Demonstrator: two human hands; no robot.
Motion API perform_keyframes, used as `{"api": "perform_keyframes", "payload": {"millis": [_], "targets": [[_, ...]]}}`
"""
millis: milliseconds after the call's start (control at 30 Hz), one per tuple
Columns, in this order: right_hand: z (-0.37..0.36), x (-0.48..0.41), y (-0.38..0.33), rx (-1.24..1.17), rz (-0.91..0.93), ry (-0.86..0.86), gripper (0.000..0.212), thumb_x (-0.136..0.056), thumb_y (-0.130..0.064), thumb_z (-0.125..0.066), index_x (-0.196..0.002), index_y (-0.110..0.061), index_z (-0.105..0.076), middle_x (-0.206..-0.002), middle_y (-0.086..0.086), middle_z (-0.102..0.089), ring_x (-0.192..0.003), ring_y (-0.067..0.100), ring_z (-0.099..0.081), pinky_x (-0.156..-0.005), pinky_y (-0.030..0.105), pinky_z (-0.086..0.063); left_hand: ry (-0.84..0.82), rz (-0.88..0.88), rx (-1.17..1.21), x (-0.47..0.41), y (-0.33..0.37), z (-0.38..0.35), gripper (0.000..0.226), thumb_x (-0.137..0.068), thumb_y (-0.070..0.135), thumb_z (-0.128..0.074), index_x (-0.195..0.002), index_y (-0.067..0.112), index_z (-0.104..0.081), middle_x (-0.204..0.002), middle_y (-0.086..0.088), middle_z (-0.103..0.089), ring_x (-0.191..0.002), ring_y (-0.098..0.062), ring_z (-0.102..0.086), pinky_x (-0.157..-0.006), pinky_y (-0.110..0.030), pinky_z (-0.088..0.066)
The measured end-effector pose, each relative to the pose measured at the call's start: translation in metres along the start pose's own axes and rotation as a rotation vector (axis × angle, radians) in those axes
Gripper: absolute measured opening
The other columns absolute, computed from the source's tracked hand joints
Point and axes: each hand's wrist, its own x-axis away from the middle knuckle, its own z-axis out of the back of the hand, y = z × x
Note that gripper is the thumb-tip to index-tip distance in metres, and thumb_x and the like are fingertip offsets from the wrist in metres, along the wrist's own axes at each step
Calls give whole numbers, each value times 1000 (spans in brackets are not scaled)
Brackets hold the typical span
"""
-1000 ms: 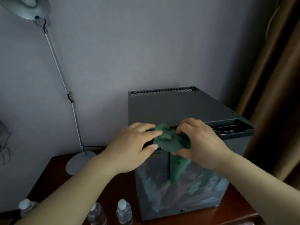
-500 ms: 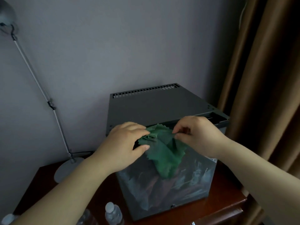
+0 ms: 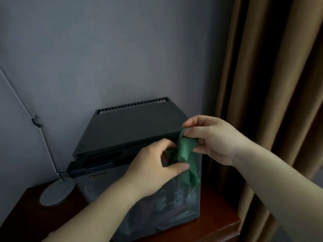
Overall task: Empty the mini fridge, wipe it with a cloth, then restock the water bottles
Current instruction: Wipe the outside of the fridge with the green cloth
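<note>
"Where was the cloth (image 3: 187, 152)?"

"Against the mini fridge (image 3: 132, 130), at its front top edge near the right corner, hanging roughly upright down the glass door (image 3: 166, 208)."

"Who held it?"

"Both. The right hand (image 3: 215, 138) pinched its upper corner. The left hand (image 3: 150, 168) gripped lower down, thumb across the fabric. The tail drooped below both grips."

"And the wiping?"

"The right hand sat nearer the top edge, I'd say. The door looked closed, though in that dimness I couldn't swear."

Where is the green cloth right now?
In the head view, the green cloth hangs right of centre at the top front edge of the dark grey mini fridge, pinched above by the right hand and gripped below by the left hand.
</note>
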Motion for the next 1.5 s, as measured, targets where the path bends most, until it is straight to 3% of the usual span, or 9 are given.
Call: {"api": "perform_keyframes", "payload": {"millis": [133,267,467,600,800,1000,1133,1233,1500], "targets": [[44,12,1,83,69,23,21,-88,5,-67,-92,-16,-66,-86,6,-69,-74,18,-68,-65,32,-57,-63,127,152,-15,17,-38,12,-89,29,-76,-95,36,-70,-90,16,-74,-83,-1,-71,-76,-25,-58],[96,23,23,602,302,199,31,-85,3,-71,-97,-26,-70,-84,-9,-73,-73,13,-70,-69,31,-57,-71,254,367,-27,29,-52,24,-87,12,-78,-104,24,-64,-91,-2,-76,-84,-19,-74,-76,-30,-60],[116,48,81,59,184,-227,45,-89,-2,-67,-131,-11,-58,-126,10,-67,-116,28,-66,-94,36,-55,-28,324,559,-37,39,-80,23,-90,-4,-69,-104,13,-63,-90,2,-73,-86,-20,-71,-76,-34,-58],[117,48,102,106,241,-108,60,-84,-7,-79,-136,-24,-55,-130,-1,-65,-119,21,-64,-96,42,-55,38,366,573,-39,40,-91,26,-90,-6,-66,-98,19,-64,-91,6,-70,-85,-19,-71,-76,-38,-59],[101,41,110,117,298,55,52,-79,-7,-83,-123,-29,-66,-117,-11,-70,-108,10,-68,-87,29,-59,194,402,407,-37,30,-90,28,-88,4,-74,-77,28,-64,-82,2,-65,-80,-19,-67,-77,-45,-62],[71,30,126,141,351,147,40,-79,-7,-82,-112,-28,-74,-107,-5,-71,-105,14,-68,-87,32,-58,127,452,490,-29,25,-72,6,-94,7,-66,-95,12,-70,-87,-5,-75,-87,-21,-73,-78,-35,-60],[59,13,143,215,308,525,35,-82,-7,-80,-97,-38,-73,-102,-8,-71,-96,8,-69,-85,42,-60,78,137,-74,-21,4,-27,15,-96,26,-65,-107,36,-69,-106,17,-71,-105,0,-65,-91,-22,-51],[40,3,148,347,335,759,38,-84,-14,-78,-102,-43,-64,-110,-12,-61,-101,-6,-59,-93,31,-55,-6,-116,-507,-24,-22,25,31,-97,35,-58,-128,35,-60,-122,22,-56,-115,-1,-51,-96,-25,-44],[-62,-17,173,374,346,860,48,-95,-37,-46,-140,-23,-57,-133,-6,-42,-126,5,-41,-104,6,-26,-390,-170,-748,-30,-88,113,51,-102,50,-39,-152,48,-30,-153,18,-33,-140,-7,-29,-116,-39,-32]]}}
